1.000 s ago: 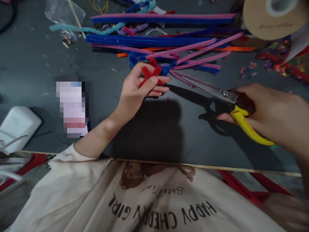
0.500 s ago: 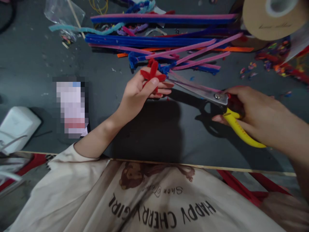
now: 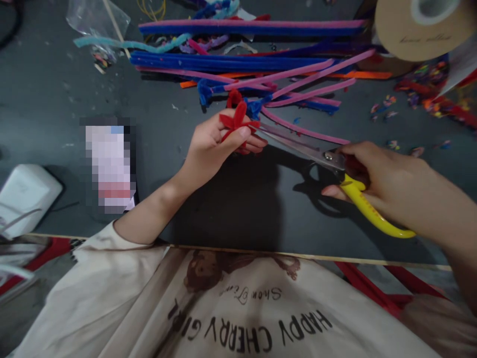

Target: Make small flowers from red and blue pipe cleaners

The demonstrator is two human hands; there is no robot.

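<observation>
My left hand (image 3: 219, 134) pinches a red pipe-cleaner flower (image 3: 239, 118) between thumb and fingers, its fuzzy petals spread upward and to the sides. In my right hand (image 3: 380, 174) are scissors (image 3: 357, 199) with yellow handles, their metal blades pointing left. The blade tips reach the right-hand petal of the flower; whether they touch it I cannot tell. Just behind my left hand lie twisted blue-and-pink pipe cleaners (image 3: 305, 79), with one pink stem running close along the scissor blades.
Long blue pipe cleaners (image 3: 223, 62) lie across the back of the dark table. A ribbon spool (image 3: 398, 40) stands at back right, near colourful scraps (image 3: 425, 94). To the left are a blurred phone (image 3: 112, 164), a white charger (image 3: 30, 199) and a plastic bag (image 3: 97, 15).
The scissors have shifted slightly left and down, with their tips now at the flower's right petal. The flower has turned a little and moved slightly to the right in my left hand.
</observation>
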